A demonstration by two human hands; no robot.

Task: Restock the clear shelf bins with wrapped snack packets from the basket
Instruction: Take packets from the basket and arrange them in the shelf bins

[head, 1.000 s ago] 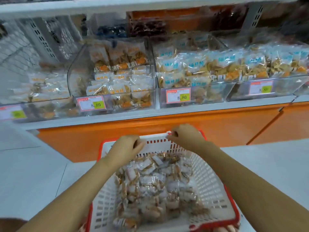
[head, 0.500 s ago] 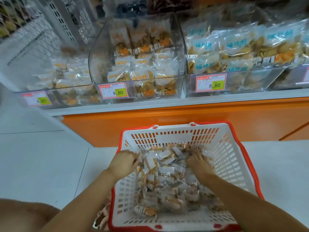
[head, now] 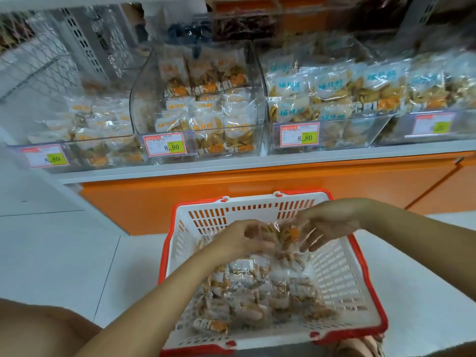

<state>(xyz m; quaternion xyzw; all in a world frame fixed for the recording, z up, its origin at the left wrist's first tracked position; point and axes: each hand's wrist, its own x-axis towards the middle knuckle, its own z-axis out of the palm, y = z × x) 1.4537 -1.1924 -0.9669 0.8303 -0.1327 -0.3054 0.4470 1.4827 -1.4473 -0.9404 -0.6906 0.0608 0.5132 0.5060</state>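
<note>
Running across the top, the shelf (head: 257, 164) sits on an orange base (head: 257, 191) and carries a row of clear bins (head: 201, 104), all holding wrapped snacks, with price tags (head: 166, 145) on their fronts. Below, on the white floor (head: 51, 253), stands the red-rimmed white basket (head: 342, 274), with a loose pile of snack packets (head: 257, 295) on its bottom. Both hands are raised over its far end. The left hand (head: 244, 239) curls its fingers round the held packets (head: 284, 234), a small bunch lifted above the pile. The right hand (head: 328, 222) lies against the bunch from the other side, fingers spread and nearly straight; motion blur hides its exact hold.
</note>
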